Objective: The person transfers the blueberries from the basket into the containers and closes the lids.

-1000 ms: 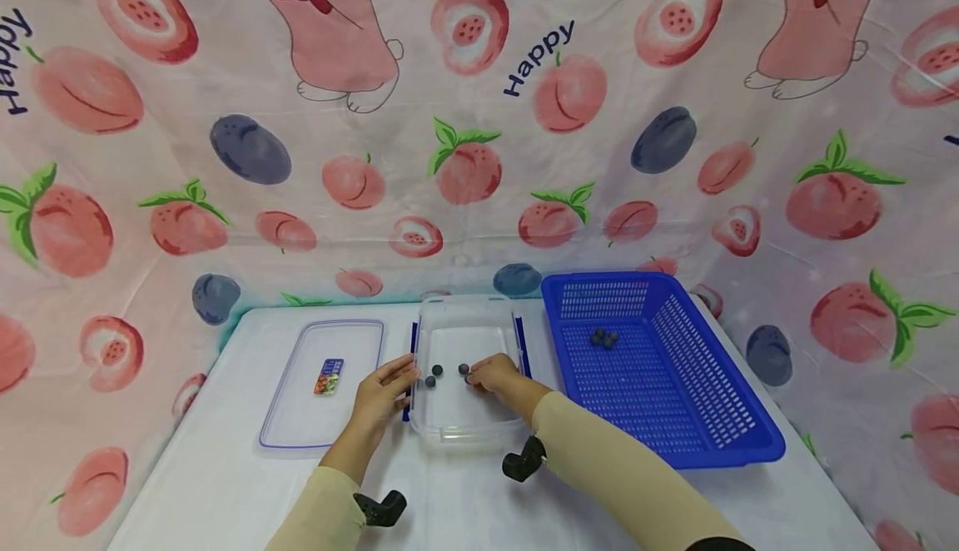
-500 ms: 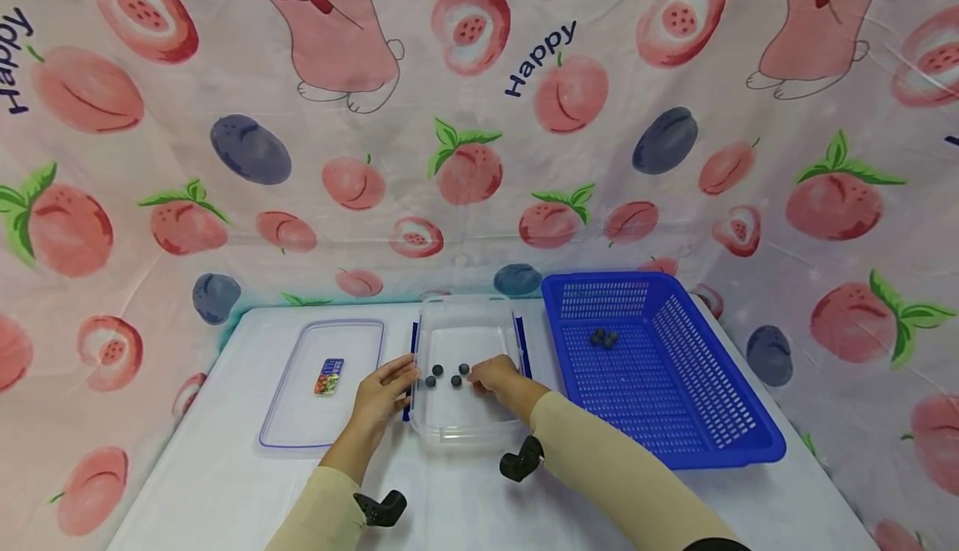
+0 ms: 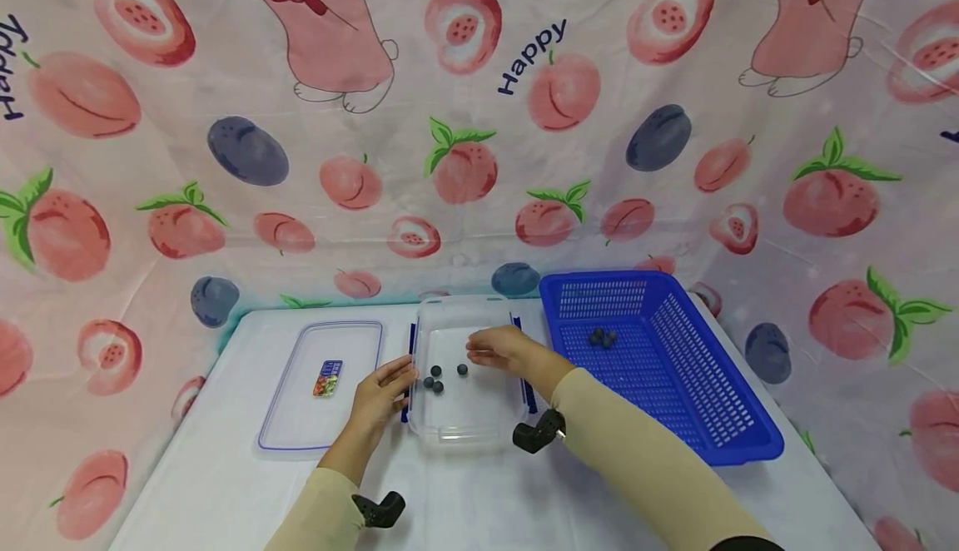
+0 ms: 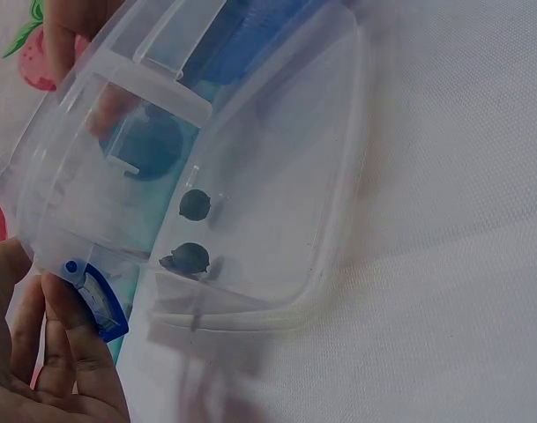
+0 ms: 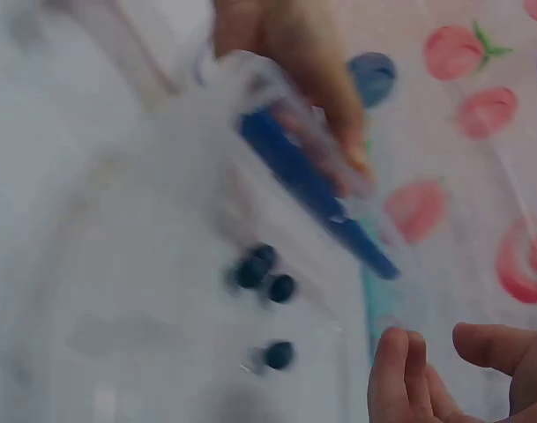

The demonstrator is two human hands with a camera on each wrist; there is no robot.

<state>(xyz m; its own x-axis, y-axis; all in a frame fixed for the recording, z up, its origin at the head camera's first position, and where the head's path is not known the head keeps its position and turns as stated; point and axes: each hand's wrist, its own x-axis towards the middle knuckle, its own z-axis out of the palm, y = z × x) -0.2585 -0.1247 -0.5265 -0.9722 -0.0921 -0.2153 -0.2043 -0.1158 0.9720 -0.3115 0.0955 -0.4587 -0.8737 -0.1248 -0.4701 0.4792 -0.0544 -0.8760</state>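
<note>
In the head view several blueberries [image 3: 438, 387] lie in a clear plastic box [image 3: 472, 439] with blue side latches; three cluster near the left wall and one sits apart to the right. My left hand [image 3: 380, 397] holds the box's left side, thumb and fingers around the edge at the blue latch [image 4: 102, 304]. Above the right half of the box, my right hand [image 3: 517, 355] hovers with fingers extended. The right wrist view shows a gap between its thumb [image 5: 497, 346] and fingers, with nothing in it.
A blue basket [image 3: 749, 439] stands to the right, with several blueberries [image 3: 602, 337] towards its back left. Left of the box lies a clear lid [image 3: 288, 426] with a blue seal and a colourful label [image 3: 327, 378]. A printed cloth [image 3: 464, 52] hangs behind the white table [image 3: 464, 509].
My right hand has lifted off the blueberries and moved up and to the right. One blueberry has shifted left to join the two near the wall. The left hand stays in place.
</note>
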